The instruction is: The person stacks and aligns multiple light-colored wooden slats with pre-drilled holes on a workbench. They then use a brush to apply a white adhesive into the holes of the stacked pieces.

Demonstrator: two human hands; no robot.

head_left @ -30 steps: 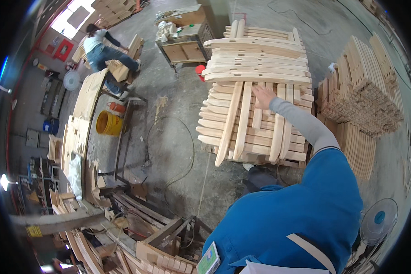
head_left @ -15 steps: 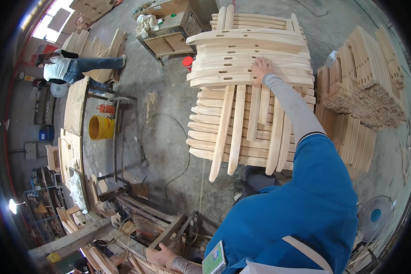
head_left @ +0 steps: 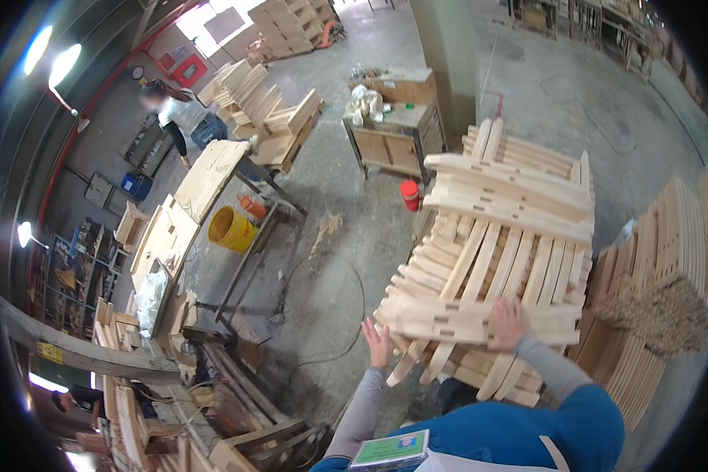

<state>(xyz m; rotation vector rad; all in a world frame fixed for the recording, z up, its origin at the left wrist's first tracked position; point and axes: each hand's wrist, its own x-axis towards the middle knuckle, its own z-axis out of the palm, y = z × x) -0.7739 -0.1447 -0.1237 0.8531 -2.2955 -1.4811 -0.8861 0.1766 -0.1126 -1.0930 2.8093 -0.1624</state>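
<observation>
A large stack of pale wooden chair parts (head_left: 519, 259) stands in front of me, its layers laid crosswise. Across its near part lie several slotted wooden slats (head_left: 417, 316), side by side. My right hand (head_left: 508, 322) rests on these near slats right of their middle, fingers stretched forward. Just off their left end is my left hand (head_left: 377, 344), raised with the fingers apart and holding nothing; whether a fingertip touches the wood I cannot tell. More slotted slats (head_left: 503, 189) lie across the far part of the stack, with bare crosswise pieces showing between the two groups.
Tall stacks of slotted boards (head_left: 661, 267) stand close on the right. A red container (head_left: 411, 194) and a wooden cabinet (head_left: 393, 130) are beyond the stack. On the left are a workbench (head_left: 204, 177), a yellow bucket (head_left: 232, 229), a person (head_left: 185, 114) and a wooden frame (head_left: 94, 358). A hose crosses the floor.
Several slotted slats have come from the far group to the stack's near side, under my right hand. My left hand has left the wooden frame at lower left for the slats' left end.
</observation>
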